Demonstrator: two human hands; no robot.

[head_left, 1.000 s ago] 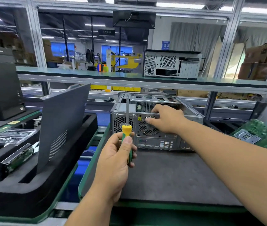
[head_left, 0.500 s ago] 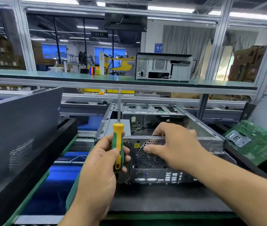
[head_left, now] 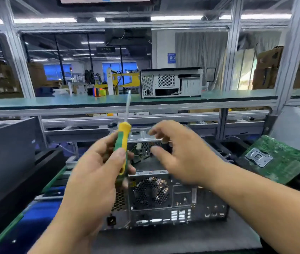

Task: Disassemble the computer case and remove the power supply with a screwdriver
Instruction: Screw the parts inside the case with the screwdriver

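The open computer case [head_left: 164,200] lies on the dark mat with its rear panel, fan grille and ports toward me. Its top side is uncovered. The power supply [head_left: 117,208] sits at the case's left rear, mostly hidden behind my left hand. My left hand [head_left: 98,173] grips a yellow and green screwdriver [head_left: 122,143], shaft pointing up. My right hand [head_left: 180,153] hovers above the case opening, fingers spread and loosely curved, holding nothing. It does not touch the case.
A dark side panel [head_left: 4,153] leans in a black foam tray [head_left: 26,184] at the left. A green motherboard [head_left: 277,158] lies at the right. Another case [head_left: 171,82] stands on the upper shelf [head_left: 54,102]. Aluminium frame posts surround the bench.
My right hand has lifted off the case's rear top edge and now hovers above it. The case appears nearer and lower in view. My left hand still holds the screwdriver upright.
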